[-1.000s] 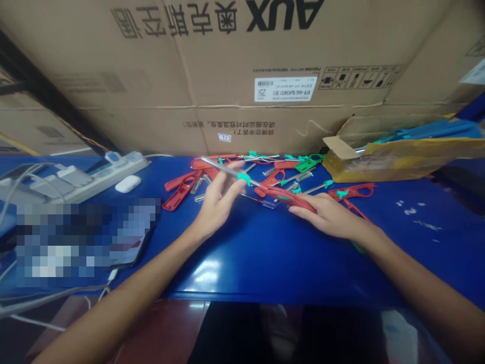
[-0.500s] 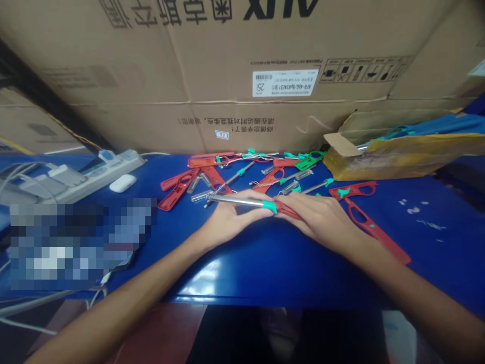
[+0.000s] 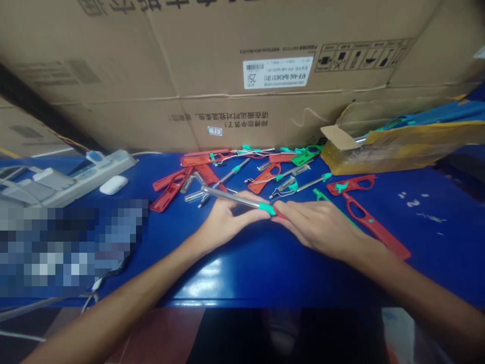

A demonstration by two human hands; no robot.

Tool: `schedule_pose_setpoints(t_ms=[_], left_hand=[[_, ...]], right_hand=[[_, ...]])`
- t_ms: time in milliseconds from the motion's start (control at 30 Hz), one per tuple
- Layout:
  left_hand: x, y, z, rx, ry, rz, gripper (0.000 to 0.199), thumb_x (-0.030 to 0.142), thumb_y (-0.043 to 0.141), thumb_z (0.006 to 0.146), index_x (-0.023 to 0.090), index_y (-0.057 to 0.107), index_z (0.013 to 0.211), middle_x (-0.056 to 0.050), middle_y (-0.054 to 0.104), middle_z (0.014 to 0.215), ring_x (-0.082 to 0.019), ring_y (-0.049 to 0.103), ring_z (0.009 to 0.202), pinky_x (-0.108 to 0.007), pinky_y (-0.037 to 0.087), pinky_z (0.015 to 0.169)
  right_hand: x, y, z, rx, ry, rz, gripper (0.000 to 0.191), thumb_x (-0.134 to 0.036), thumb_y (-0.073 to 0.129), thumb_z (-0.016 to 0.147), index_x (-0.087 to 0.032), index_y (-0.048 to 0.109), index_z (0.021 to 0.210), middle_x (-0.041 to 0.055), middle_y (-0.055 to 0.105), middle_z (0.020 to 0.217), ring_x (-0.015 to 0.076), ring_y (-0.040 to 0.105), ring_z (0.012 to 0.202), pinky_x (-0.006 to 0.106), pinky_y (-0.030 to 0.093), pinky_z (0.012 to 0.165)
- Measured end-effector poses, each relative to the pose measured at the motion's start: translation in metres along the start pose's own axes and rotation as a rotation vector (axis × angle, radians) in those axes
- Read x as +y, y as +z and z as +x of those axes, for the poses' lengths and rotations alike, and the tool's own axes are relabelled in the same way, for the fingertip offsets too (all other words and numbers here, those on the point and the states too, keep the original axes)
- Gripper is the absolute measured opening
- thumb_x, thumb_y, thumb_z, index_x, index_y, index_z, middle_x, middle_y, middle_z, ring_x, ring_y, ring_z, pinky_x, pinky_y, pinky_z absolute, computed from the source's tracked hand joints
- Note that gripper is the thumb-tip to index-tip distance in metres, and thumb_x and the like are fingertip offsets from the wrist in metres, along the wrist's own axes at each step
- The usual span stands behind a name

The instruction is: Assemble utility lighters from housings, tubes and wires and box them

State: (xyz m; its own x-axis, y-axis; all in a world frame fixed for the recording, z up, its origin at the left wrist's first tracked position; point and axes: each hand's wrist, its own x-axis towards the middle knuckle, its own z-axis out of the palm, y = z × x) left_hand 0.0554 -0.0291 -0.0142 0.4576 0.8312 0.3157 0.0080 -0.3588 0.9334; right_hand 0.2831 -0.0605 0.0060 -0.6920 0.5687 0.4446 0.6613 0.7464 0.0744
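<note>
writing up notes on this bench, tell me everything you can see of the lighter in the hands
The lighter has a long, shiny, metal-looking tube, a bright green collar and a red body, mostly hidden by the right hand. It is held above the blue table, the tube pointing left and slightly away from the person. The left hand grips it near the collar. Whether the body is fully closed can't be seen.
</note>
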Motion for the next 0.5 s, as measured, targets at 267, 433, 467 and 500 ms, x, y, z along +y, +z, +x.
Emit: schedule_pose_setpoints(t_ms=[267,433,467,500], left_hand=[[0.0005,0.0043,-0.0023,0.021,-0.02,0.014,0.013,0.03,0.08,0.084,0.02,0.076,0.092,-0.004,0.076,0.093,-0.019,0.071,0.091,-0.035,0.056,0.089],[0.0022,0.0064,-0.002,0.028,-0.004,-0.008,0.009,0.025,0.081,0.083,0.02,0.077,0.09,-0.003,0.077,0.089,-0.018,0.071,0.088,-0.033,0.057,0.087],[0.0024,0.0068,-0.0019,0.015,-0.007,-0.01,0.008,0.024,0.08,0.084,0.02,0.078,0.09,-0.002,0.077,0.089,-0.017,0.071,0.087,-0.032,0.057,0.086],[0.0027,0.0073,-0.0019,0.001,-0.01,-0.012,0.007,0.023,0.079,0.084,0.02,0.078,0.09,-0.002,0.077,0.089,-0.017,0.071,0.087,-0.031,0.057,0.086]], right_hand=[[-0.0008,0.0017,0.0013,0.058,-0.014,0.041,0.037,-0.033,0.038,0.108,-0.015,0.07,0.103,0.0071,0.079,0.087,0.0181,0.073,0.07,0.029,0.053,0.062],[0.0017,0.0022,0.0003,0.092,0.065,0.122,0.035,-0.041,0.043,0.107,-0.017,0.068,0.099,0.0053,0.08,0.088,0.0175,0.076,0.073,0.026,0.052,0.062],[0.002,0.0023,-0.0002,0.078,0.077,0.133,0.035,-0.042,0.044,0.106,-0.018,0.068,0.098,0.005,0.08,0.087,0.0178,0.076,0.073,0.026,0.052,0.062],[0.0022,0.0025,-0.0007,0.061,0.085,0.138,0.036,-0.043,0.043,0.107,-0.018,0.068,0.098,0.005,0.08,0.086,0.0181,0.076,0.073,0.027,0.052,0.062]])
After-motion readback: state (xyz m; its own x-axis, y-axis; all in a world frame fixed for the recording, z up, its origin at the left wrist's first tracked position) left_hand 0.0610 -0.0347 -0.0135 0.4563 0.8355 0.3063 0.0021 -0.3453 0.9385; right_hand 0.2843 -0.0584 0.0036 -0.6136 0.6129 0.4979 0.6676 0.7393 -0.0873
